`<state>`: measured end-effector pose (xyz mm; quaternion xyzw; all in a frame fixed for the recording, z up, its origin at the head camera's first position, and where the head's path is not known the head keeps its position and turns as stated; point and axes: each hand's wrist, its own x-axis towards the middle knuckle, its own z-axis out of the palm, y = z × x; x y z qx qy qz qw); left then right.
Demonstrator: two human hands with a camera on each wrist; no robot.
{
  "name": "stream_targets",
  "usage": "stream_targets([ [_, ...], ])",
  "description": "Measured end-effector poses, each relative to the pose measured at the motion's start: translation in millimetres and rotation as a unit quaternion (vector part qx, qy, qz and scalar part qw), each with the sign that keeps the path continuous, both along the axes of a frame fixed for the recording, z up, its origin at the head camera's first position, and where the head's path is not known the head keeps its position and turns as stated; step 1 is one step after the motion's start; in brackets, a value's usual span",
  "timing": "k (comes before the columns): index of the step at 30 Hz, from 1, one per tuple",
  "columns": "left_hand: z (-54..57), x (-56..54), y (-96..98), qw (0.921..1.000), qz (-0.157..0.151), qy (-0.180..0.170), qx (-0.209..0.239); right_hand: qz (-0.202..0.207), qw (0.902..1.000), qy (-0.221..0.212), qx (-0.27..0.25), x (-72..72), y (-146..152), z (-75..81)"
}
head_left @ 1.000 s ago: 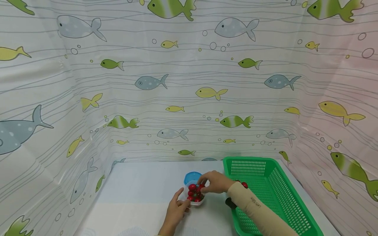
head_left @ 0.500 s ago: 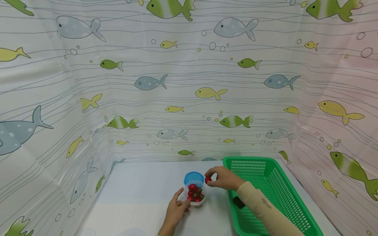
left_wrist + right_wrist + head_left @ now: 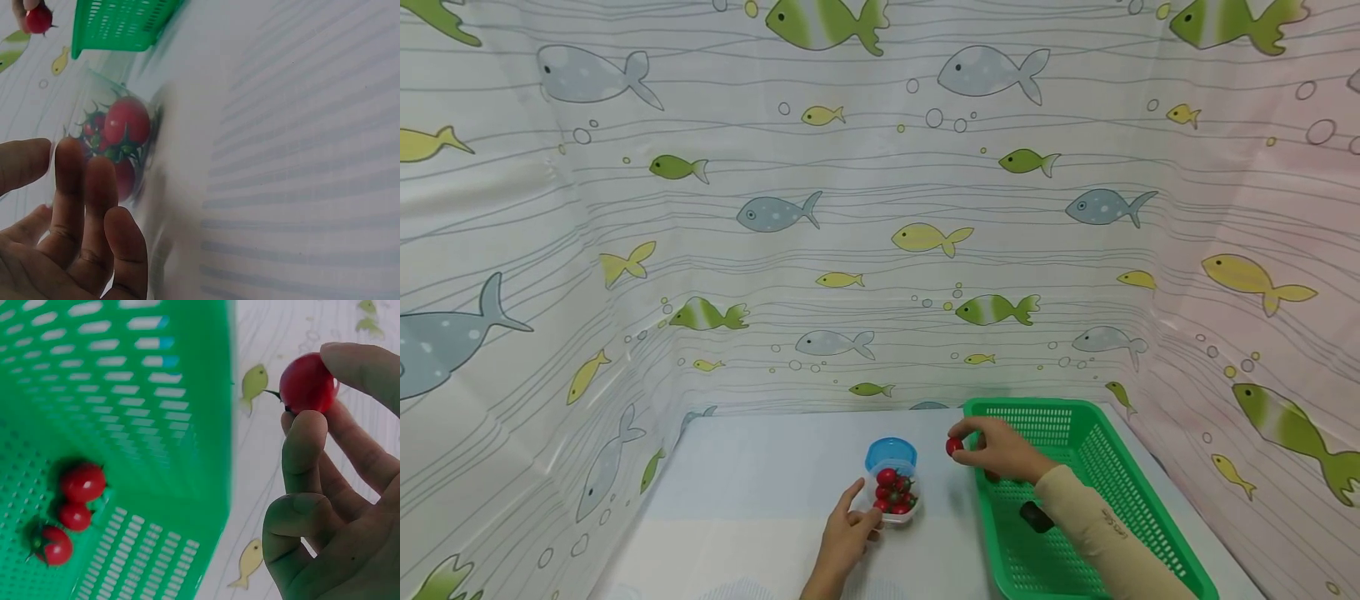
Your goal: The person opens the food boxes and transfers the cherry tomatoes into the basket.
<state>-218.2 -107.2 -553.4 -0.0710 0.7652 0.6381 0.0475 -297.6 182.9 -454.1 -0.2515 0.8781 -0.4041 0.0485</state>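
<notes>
A small clear plastic container [image 3: 898, 519] heaped with red cherry tomatoes [image 3: 893, 490] stands on the white table. My left hand [image 3: 844, 537] rests beside it, fingers relaxed against its near left side; the left wrist view has these fingertips [image 3: 101, 184] right at the clear wall. Between thumb and fingertips, my right hand [image 3: 1006, 452] pinches one cherry tomato [image 3: 308, 384] with its green stem on. That hand is above the left rim of a green plastic basket [image 3: 990, 542]. In the right wrist view, several cherry tomatoes [image 3: 83, 482] lie on the basket floor.
A round blue lid [image 3: 891, 454] lies just behind the container. The basket's raised, slotted walls [image 3: 206, 419] stand at the right of the table [image 3: 737, 475]. A fish-patterned curtain [image 3: 850, 250] encloses the back and both sides.
My right hand has lifted a cherry tomato out of the container and carried it right, to the basket's rim. The left hand has stayed beside the container.
</notes>
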Motion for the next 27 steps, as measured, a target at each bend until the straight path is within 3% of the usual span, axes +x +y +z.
stream_targets([
  [3, -0.3, -0.2, -0.7, 1.0000, -0.001, 0.003, 0.000, -0.012, 0.9999, -0.005, -0.002, 1.1, 9, 0.9],
  [9, -1.7, -0.5, -1.7, 1.0000, -0.005, 0.006, 0.003, -0.017, 0.9990, 0.041, -0.001, -0.6, 25, -3.9],
  [18, -4.0, -0.2, -2.2, 0.9999, -0.010, 0.008, 0.005, -0.038, 0.9983, 0.034, -0.028, -1.8, 44, -18.1],
  [27, -0.8, 1.1, -2.0, 0.9998, -0.015, 0.007, 0.010, -0.082, 0.9939, 0.073, 0.000, -4.0, 68, -31.3],
])
